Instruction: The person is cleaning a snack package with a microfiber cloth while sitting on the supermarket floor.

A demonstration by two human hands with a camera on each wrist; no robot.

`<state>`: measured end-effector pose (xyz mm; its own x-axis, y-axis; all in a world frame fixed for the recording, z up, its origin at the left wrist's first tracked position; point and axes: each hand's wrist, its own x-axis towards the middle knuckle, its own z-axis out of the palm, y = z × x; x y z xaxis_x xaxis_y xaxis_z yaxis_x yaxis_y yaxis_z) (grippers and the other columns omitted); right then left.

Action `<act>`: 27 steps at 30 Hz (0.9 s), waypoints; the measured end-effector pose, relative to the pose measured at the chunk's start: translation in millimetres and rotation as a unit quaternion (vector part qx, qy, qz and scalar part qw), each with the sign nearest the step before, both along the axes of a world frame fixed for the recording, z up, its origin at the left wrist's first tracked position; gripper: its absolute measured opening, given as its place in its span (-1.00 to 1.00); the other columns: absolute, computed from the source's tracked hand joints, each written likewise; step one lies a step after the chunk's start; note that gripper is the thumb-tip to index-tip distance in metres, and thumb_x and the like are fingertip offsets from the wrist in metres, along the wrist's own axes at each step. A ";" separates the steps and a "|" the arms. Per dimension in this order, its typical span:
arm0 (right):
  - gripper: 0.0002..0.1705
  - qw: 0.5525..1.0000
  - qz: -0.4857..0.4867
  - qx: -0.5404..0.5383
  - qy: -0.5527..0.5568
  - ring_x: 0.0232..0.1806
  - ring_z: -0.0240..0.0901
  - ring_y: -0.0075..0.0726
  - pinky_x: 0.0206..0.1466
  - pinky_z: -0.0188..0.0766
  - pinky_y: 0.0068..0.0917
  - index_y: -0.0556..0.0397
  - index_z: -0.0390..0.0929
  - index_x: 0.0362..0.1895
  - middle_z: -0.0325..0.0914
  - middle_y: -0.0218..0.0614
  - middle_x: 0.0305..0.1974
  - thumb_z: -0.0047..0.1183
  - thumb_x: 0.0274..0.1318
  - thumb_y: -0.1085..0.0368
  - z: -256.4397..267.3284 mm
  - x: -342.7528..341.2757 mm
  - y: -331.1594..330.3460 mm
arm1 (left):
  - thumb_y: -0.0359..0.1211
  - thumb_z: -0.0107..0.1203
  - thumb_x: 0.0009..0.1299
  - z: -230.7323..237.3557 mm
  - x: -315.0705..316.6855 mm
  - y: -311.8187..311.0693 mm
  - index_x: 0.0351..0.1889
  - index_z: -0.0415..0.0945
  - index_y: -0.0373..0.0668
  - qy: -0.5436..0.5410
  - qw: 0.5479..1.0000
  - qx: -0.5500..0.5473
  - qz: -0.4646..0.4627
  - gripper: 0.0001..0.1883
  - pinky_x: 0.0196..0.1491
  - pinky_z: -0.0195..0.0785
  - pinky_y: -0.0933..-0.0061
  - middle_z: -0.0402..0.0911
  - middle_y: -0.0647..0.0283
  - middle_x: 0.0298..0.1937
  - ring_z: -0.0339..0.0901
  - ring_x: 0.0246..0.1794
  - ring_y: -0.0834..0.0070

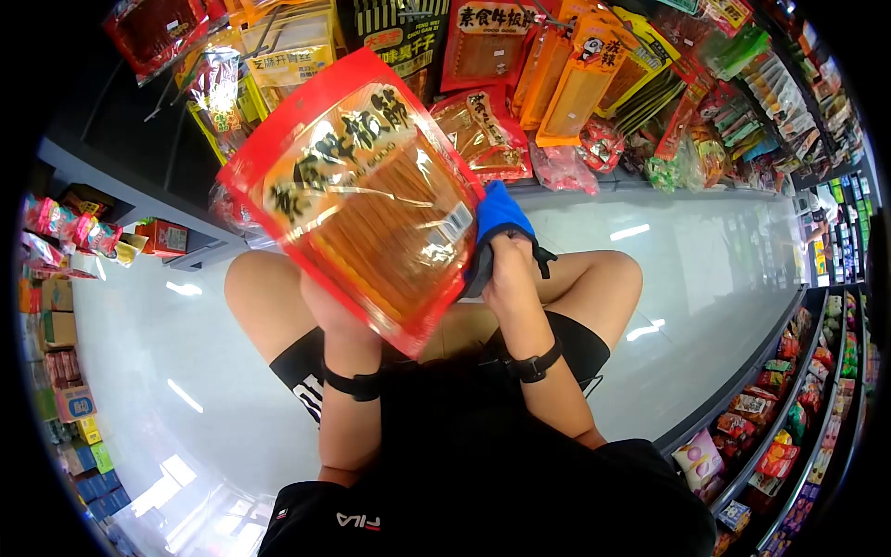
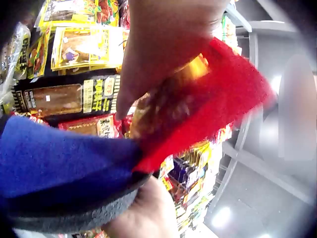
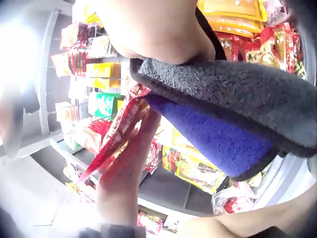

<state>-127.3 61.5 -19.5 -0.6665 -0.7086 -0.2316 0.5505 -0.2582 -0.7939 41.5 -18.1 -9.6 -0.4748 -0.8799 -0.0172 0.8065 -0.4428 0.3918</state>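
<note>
A large red-edged snack packet [image 1: 371, 204] with a clear window showing brown strips is held up, tilted, over the person's lap. My left hand [image 2: 166, 49] holds it from behind; in the head view the packet covers those fingers. My right hand [image 1: 510, 265] grips a blue and grey cloth [image 1: 504, 212] at the packet's right edge. The cloth's blue side lies toward the packet in the right wrist view, where the left hand [image 3: 130, 166] shows behind the packet's thin edge. Part of the right hand [image 2: 148, 210] appears below the cloth in the left wrist view.
Hanging snack packets [image 1: 580, 79] fill the dark rack ahead, and a similar red packet [image 1: 483, 135] lies on its shelf. Bare knees [image 1: 603, 278] flank the hands above a shiny floor [image 1: 705, 251]. Stocked shelves [image 1: 780, 418] stand at the right, with boxes [image 1: 74, 404] at the left.
</note>
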 end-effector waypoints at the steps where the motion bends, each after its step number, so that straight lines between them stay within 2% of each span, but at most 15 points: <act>1: -0.39 0.999 0.000 0.012 0.040 0.32 0.35 -0.31 0.39 0.28 -0.36 0.17 0.18 0.45 0.36 -0.24 0.34 -0.07 0.34 0.41 0.5 1.1 0.5 | -0.07 -0.34 0.61 7.6 -9.6 6.7 0.40 0.21 -0.26 0.028 1.000 0.003 -0.010 -0.44 0.30 0.33 0.04 0.40 0.03 0.32 0.42 0.27 0.08; 3: -0.39 0.999 0.008 0.021 0.032 0.31 0.35 -0.30 0.39 0.28 -0.36 0.16 0.17 0.45 0.37 -0.23 0.34 -0.09 0.35 0.40 5.0 5.4 6.6 | -0.09 -0.32 0.60 4.2 -10.6 12.4 0.37 0.23 -0.27 0.070 0.997 -0.002 -0.044 -0.46 0.25 0.40 0.00 0.43 0.02 0.28 0.45 0.24 0.07; 4: -0.39 0.999 0.012 0.021 0.041 0.31 0.36 -0.30 0.37 0.30 -0.35 0.15 0.18 0.46 0.38 -0.24 0.33 -0.08 0.35 0.39 7.4 5.7 9.0 | -0.11 -0.29 0.59 7.5 -12.3 10.5 0.36 0.23 -0.28 -0.012 0.999 0.042 -0.019 -0.47 0.19 0.46 -0.02 0.44 0.00 0.26 0.49 0.20 0.08; 6: -0.39 0.998 0.019 0.021 0.052 0.30 0.37 -0.29 0.35 0.32 -0.35 0.14 0.18 0.46 0.39 -0.24 0.32 -0.07 0.35 0.38 6.7 4.5 10.1 | -0.11 -0.28 0.58 5.2 -11.6 6.6 0.34 0.24 -0.29 -0.005 0.998 0.057 -0.019 -0.48 0.17 0.48 -0.01 0.45 -0.01 0.25 0.51 0.18 0.08; 9: -0.46 0.996 0.033 -0.002 0.087 0.27 0.40 -0.25 0.30 0.39 -0.31 0.11 0.24 0.41 0.46 -0.21 0.24 -0.13 0.42 0.23 -2.2 -2.0 11.9 | -0.13 -0.25 0.58 -1.7 -6.9 5.6 0.33 0.29 -0.27 0.010 0.998 0.060 -0.022 -0.49 0.17 0.49 0.06 0.50 0.02 0.23 0.54 0.16 0.11; 11: -0.62 0.984 0.144 -0.090 0.059 0.09 0.49 -0.34 0.22 0.42 -0.38 0.11 0.43 0.15 0.54 -0.19 0.08 -0.21 0.47 0.15 -2.7 -16.9 11.4 | -0.11 -0.25 0.58 -16.8 -1.0 0.6 0.35 0.26 -0.27 0.022 0.998 0.048 -0.032 -0.48 0.16 0.50 0.05 0.48 0.00 0.25 0.52 0.18 0.11; 12: -0.51 0.985 0.121 -0.102 0.070 0.01 0.53 -0.29 0.15 0.48 -0.34 0.11 0.44 0.04 0.57 -0.16 0.02 -0.31 0.51 -0.05 12.2 -12.7 4.4 | -0.11 -0.25 0.58 -18.0 -0.1 -0.1 0.35 0.26 -0.27 0.024 0.998 0.048 -0.030 -0.48 0.16 0.50 0.05 0.48 0.00 0.25 0.52 0.18 0.11; 14: -0.46 0.989 0.078 -0.106 0.071 -0.02 0.55 -0.26 0.10 0.51 -0.32 0.12 0.43 0.04 0.58 -0.15 0.00 -0.34 0.50 -0.10 28.3 -12.8 -6.0 | -0.03 -0.25 0.56 -19.1 1.4 -1.2 0.40 0.21 -0.22 0.129 0.985 0.096 -0.062 -0.41 0.22 0.40 -0.15 0.41 -0.03 0.29 0.45 0.25 0.01; 16: -0.37 0.983 0.049 -0.110 0.137 -0.06 0.57 -0.15 0.03 0.54 -0.25 0.15 0.40 0.05 0.58 -0.07 -0.01 -0.40 0.50 -0.18 43.5 -15.6 -9.8 | -0.02 -0.27 0.56 -19.1 2.2 -2.2 0.40 0.21 -0.22 0.110 0.989 0.085 -0.052 -0.41 0.22 0.40 -0.17 0.40 -0.04 0.30 0.44 0.25 0.00; 17: -0.37 0.981 0.072 -0.116 0.141 0.00 0.55 -0.10 0.10 0.50 -0.22 0.14 0.40 0.05 0.56 0.02 0.01 -0.40 0.49 -0.19 56.9 -21.8 -6.6 | -0.01 -0.29 0.57 -19.6 2.1 -2.8 0.40 0.20 -0.21 0.090 0.992 0.075 -0.045 -0.40 0.23 0.40 -0.18 0.39 -0.04 0.31 0.44 0.26 -0.01; 19: -0.32 0.945 0.163 -0.187 0.212 0.08 0.51 -0.09 0.14 0.48 -0.24 0.14 0.36 0.18 0.53 -0.02 0.10 -0.43 0.48 -0.21 63.2 -50.0 -18.8 | -0.01 -0.31 0.57 -23.8 1.4 -6.5 0.41 0.18 -0.22 0.101 0.991 0.073 -0.052 -0.39 0.22 0.41 -0.19 0.38 -0.05 0.32 0.44 0.26 -0.03; 20: -0.32 0.947 0.162 -0.185 0.209 0.08 0.51 -0.09 0.14 0.48 -0.24 0.14 0.36 0.18 0.53 -0.02 0.10 -0.43 0.48 -0.21 69.0 -48.8 -16.5 | 0.00 -0.33 0.57 -26.1 0.6 -8.9 0.43 0.16 -0.22 0.112 0.989 0.069 -0.062 -0.38 0.20 0.42 -0.21 0.36 -0.07 0.33 0.43 0.26 -0.06; 22: -0.64 0.964 0.006 -0.242 0.106 -0.14 0.57 -0.13 -0.16 0.52 -0.32 0.06 0.37 -0.01 0.60 -0.08 -0.10 -0.24 0.41 0.05 119.5 -22.8 -20.6 | 0.00 -0.37 0.57 -21.3 -2.1 -8.7 0.44 0.12 -0.25 0.099 0.991 0.065 -0.060 -0.36 0.18 0.44 -0.23 0.35 -0.12 0.34 0.42 0.26 -0.11; 24: -0.63 0.953 0.032 -0.247 0.171 -0.04 0.50 -0.11 -0.05 0.45 -0.30 0.07 0.36 0.06 0.55 -0.08 -0.02 -0.17 0.38 0.08 126.9 -25.2 -23.5 | -0.05 -0.36 0.58 -13.7 -3.2 -7.6 0.45 0.11 -0.27 0.074 0.994 0.046 -0.073 -0.38 0.21 0.40 -0.25 0.33 -0.13 0.35 0.39 0.29 -0.10; 27: -0.57 0.932 0.054 -0.175 0.312 0.11 0.41 -0.10 0.11 0.36 -0.28 0.09 0.33 0.17 0.48 -0.09 0.10 -0.07 0.33 0.13 91.3 -21.6 -35.4 | -0.10 -0.35 0.58 -6.0 -4.9 -7.0 0.46 0.10 -0.27 0.053 0.994 0.012 -0.090 -0.40 0.27 0.34 -0.23 0.33 -0.11 0.37 0.36 0.33 -0.06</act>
